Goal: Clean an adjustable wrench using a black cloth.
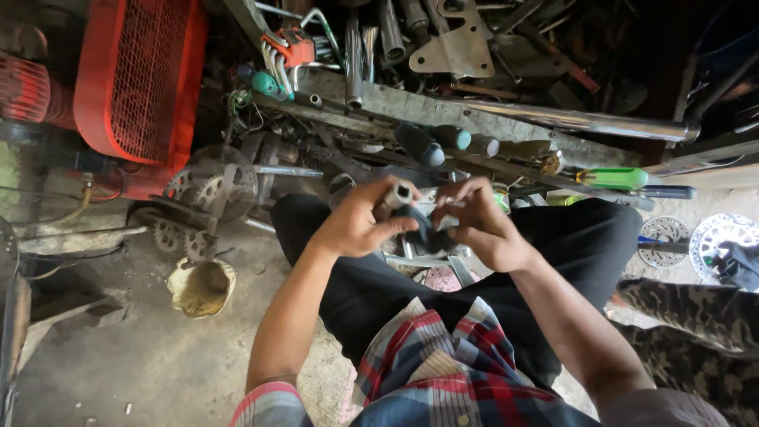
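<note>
Both hands meet over the lap. Left hand [360,225] is clenched round a short metal tube [398,194] with a dark rubber grip [419,229] below it; right hand [478,225] pinches the grip's other side — the rubber looks only partly seated on the tube, work unfinished. Beyond the hands, screwdrivers [613,178] lie unused on the cluttered shelf [443,107]; a sprocket [213,182] sits left of the left hand.
</note>
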